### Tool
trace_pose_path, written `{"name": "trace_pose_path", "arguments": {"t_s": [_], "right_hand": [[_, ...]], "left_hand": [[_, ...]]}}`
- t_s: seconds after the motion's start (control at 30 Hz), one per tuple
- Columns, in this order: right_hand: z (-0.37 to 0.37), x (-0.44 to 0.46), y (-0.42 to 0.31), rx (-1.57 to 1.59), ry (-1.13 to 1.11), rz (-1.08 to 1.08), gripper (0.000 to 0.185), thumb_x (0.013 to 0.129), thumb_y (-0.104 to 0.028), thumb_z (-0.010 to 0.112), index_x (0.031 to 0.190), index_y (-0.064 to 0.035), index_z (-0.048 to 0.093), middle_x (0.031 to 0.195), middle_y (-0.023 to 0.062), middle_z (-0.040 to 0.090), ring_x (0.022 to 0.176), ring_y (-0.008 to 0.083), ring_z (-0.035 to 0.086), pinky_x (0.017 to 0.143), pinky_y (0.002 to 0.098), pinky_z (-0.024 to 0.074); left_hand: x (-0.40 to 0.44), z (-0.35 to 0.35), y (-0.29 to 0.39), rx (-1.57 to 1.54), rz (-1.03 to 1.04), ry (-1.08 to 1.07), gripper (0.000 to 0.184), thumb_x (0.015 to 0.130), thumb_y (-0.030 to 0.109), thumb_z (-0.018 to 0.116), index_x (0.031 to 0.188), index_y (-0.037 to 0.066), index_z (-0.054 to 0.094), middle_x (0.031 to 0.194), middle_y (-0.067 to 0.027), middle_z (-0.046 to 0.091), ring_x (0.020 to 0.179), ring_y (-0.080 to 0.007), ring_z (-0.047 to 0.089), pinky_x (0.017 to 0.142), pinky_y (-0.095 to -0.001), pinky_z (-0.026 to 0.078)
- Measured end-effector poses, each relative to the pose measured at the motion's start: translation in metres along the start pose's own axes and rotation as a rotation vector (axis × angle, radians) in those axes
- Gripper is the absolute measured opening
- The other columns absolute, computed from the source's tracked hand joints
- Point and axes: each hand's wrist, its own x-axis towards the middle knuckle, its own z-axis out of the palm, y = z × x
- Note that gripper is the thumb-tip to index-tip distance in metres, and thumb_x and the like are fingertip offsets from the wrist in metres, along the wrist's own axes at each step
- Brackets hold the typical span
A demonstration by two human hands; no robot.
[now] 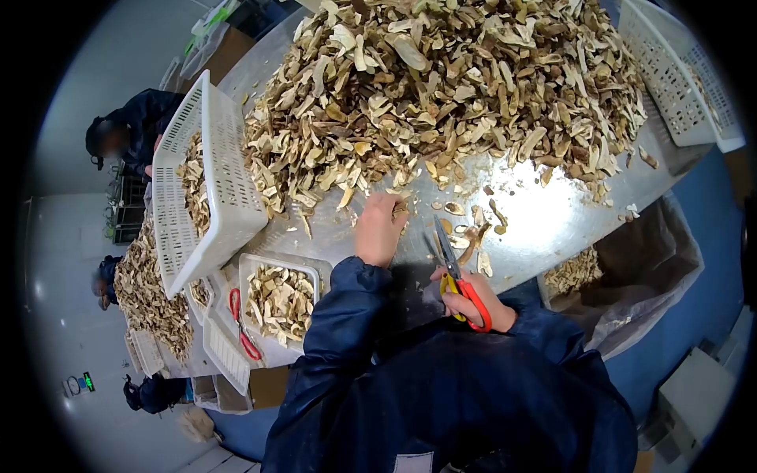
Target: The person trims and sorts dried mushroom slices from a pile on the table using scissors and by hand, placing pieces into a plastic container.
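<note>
A large heap of dried mushroom slices [457, 94] covers the back of the metal table [544, 205]. At the heap's near edge is my left hand [380, 230], its fingers curled closed on a few brownish slices that are partly hidden by the fingers. My right hand [481, 299] grips scissors [471, 298] with red and yellow handles, the blades pointing away from me over the table. Just beyond the blades lie several loose slices [477, 236] and dark crumbs.
A white perforated basket [209, 189] holding slices stands at left, beside a white tray [322, 276] of slices. Red-handled scissors [243, 323] lie nearby. Another basket [670, 71] is at far right; below it a lined bin [654, 268] contains pieces. Other people [142, 118] work at left.
</note>
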Motion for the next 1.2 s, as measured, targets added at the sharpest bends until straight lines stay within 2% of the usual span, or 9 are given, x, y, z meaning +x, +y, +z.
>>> {"name": "trace_pose_path", "arguments": {"t_s": [0.13, 0.33, 0.47, 0.57, 0.6, 0.7, 0.93, 1.07, 1.2], "right_hand": [[0.001, 0.000, -0.004, 0.022, -0.002, 0.031, 0.034, 0.085, -0.016, 0.057, 0.117, -0.0063, 0.048, 0.074, 0.0052, 0.055, 0.059, 0.0144, 0.060, 0.056, 0.0270, 0.0483], [0.000, 0.001, 0.004, -0.016, 0.018, 0.000, 0.034, 0.085, -0.015, 0.058, 0.116, -0.0066, 0.050, 0.071, 0.0056, 0.056, 0.058, 0.0146, 0.060, 0.056, 0.0284, 0.0479], [0.001, 0.001, -0.002, -0.031, 0.015, 0.024, 0.033, 0.085, -0.015, 0.058, 0.116, -0.0079, 0.050, 0.070, 0.0057, 0.056, 0.057, 0.0146, 0.060, 0.055, 0.0285, 0.0473], [0.001, 0.001, -0.004, -0.007, 0.017, 0.013, 0.032, 0.086, -0.016, 0.057, 0.116, -0.0083, 0.050, 0.071, 0.0051, 0.056, 0.058, 0.0141, 0.060, 0.055, 0.0283, 0.0474], [0.002, 0.000, -0.003, 0.001, 0.019, 0.003, 0.032, 0.086, -0.016, 0.057, 0.116, -0.0082, 0.050, 0.071, 0.0049, 0.056, 0.059, 0.0139, 0.060, 0.055, 0.0281, 0.0475], [0.002, 0.000, -0.001, 0.022, 0.024, -0.010, 0.030, 0.087, -0.017, 0.057, 0.115, -0.0080, 0.050, 0.073, 0.0047, 0.056, 0.060, 0.0133, 0.060, 0.056, 0.0276, 0.0479], [-0.002, -0.001, 0.011, 0.075, -0.001, 0.046, 0.036, 0.088, -0.017, 0.056, 0.120, -0.0033, 0.049, 0.075, 0.0043, 0.055, 0.061, 0.0118, 0.058, 0.058, 0.0263, 0.0485], [0.003, 0.003, 0.002, 0.172, -0.002, 0.020, 0.036, 0.089, -0.014, 0.053, 0.121, 0.0017, 0.047, 0.071, 0.0038, 0.053, 0.060, 0.0106, 0.053, 0.060, 0.0268, 0.0496], [0.005, 0.003, 0.003, 0.204, 0.007, 0.028, 0.036, 0.089, -0.014, 0.052, 0.121, 0.0028, 0.046, 0.070, 0.0042, 0.052, 0.059, 0.0103, 0.051, 0.061, 0.0276, 0.0498]], "left_hand": [[-0.006, -0.002, 0.005, 0.099, -0.034, -0.041, 0.021, 0.077, 0.011, 0.067, 0.096, 0.002, 0.062, 0.086, -0.0117, 0.060, 0.079, -0.0258, 0.059, 0.069, -0.0349, 0.048], [-0.019, -0.033, -0.041, -1.941, -0.450, -0.401, 0.016, 0.090, 0.016, 0.056, 0.103, 0.008, 0.056, 0.091, -0.0002, 0.054, 0.076, -0.0121, 0.051, 0.056, -0.0206, 0.040], [-0.011, -0.032, -0.031, -1.558, -0.527, -0.129, 0.014, 0.089, 0.014, 0.056, 0.101, 0.007, 0.057, 0.091, -0.0007, 0.055, 0.075, -0.0114, 0.052, 0.054, -0.0182, 0.037], [0.013, -0.033, 0.002, -0.701, -0.535, -0.181, 0.013, 0.088, 0.017, 0.058, 0.093, 0.005, 0.060, 0.086, 0.0002, 0.057, 0.074, -0.0121, 0.054, 0.058, -0.0214, 0.041], [0.017, -0.011, -0.011, -0.359, -0.148, 0.007, 0.014, 0.085, 0.017, 0.062, 0.087, 0.004, 0.062, 0.080, -0.0043, 0.061, 0.074, -0.0196, 0.059, 0.064, -0.0299, 0.046], [0.025, 0.002, 0.003, 0.209, 0.009, 0.061, 0.015, 0.082, 0.017, 0.063, 0.089, 0.003, 0.062, 0.082, -0.0113, 0.061, 0.077, -0.0294, 0.059, 0.069, -0.0384, 0.047], [0.000, -0.039, -0.001, -0.138, -0.260, -0.007, 0.014, 0.078, 0.014, 0.064, 0.088, 0.003, 0.063, 0.088, -0.0151, 0.062, 0.084, -0.0344, 0.059, 0.073, -0.0390, 0.047], [-0.060, -0.090, -0.037, -0.038, -0.267, 0.325, 0.013, 0.077, 0.010, 0.062, 0.087, 0.002, 0.063, 0.086, -0.0165, 0.062, 0.085, -0.0339, 0.060, 0.076, -0.0363, 0.047], [-0.116, -0.148, -0.057, -0.026, -0.673, 0.425, 0.010, 0.080, 0.008, 0.062, 0.087, 0.001, 0.062, 0.074, -0.0102, 0.061, 0.063, -0.0167, 0.058, 0.062, -0.0298, 0.047]]}}
